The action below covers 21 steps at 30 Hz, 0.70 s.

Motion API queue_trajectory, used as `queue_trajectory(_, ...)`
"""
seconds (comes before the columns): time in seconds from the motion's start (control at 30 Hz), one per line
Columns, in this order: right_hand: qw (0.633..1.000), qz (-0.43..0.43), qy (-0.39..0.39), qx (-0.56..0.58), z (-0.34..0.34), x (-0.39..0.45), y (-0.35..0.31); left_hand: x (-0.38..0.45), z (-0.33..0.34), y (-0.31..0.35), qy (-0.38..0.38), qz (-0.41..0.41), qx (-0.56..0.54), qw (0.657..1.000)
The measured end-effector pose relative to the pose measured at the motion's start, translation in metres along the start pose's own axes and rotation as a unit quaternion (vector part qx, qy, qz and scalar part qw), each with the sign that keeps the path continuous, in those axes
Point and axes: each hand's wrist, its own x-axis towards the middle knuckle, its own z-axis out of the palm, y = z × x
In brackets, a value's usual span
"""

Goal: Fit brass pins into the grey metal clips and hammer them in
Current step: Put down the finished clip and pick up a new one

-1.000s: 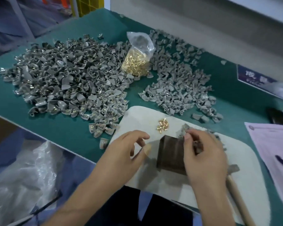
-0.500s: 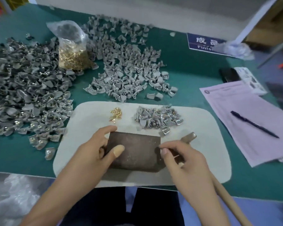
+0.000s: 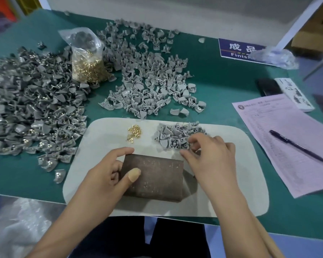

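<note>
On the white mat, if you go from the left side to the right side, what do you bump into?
Left hand gripping the dark metal block → small heap of loose brass pins → little pile of grey clips → right hand reaching into that pile, all on the white mat.

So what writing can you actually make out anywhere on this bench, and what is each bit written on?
"成品" on the blue sign at the back of the green table, in white characters.
"Finis" below it on the same sign; the rest is hidden by a crumpled plastic bag.
Pink form under the pen: printed lines, too small and blurred to read.
White leaflet beside the form: only pictures, no readable text.
</note>
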Motion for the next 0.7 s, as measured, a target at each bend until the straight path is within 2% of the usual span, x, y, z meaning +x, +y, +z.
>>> queue_trajectory(0.17,0.999,-0.02,0.024,0.025,0.01,0.008,-0.004,0.002,0.007,0.005,0.005,-0.012,-0.045,0.999)
queue_trajectory(0.3,0.971,-0.049,0.072,0.221,0.005,0.006,0.001,0.005,0.002,0.009,-0.001,0.007,0.022,1.0)
queue_trajectory(0.4,0.941,-0.056,0.03,0.333,-0.008,0.001,-0.008,0.004,-0.002,0.015,0.085,0.067,0.123,0.986)
queue_trajectory(0.47,0.923,-0.062,-0.029,0.378,-0.012,-0.006,-0.026,0.004,-0.003,0.023,0.108,0.118,0.142,0.977)
queue_trajectory(0.57,0.921,-0.077,-0.061,0.377,-0.008,-0.018,-0.052,0.007,0.0,0.03,0.087,0.17,0.172,0.967)
queue_trajectory(0.7,0.939,-0.1,-0.067,0.323,0.0,-0.017,-0.075,0.011,0.0,0.021,0.13,0.175,0.13,0.967)
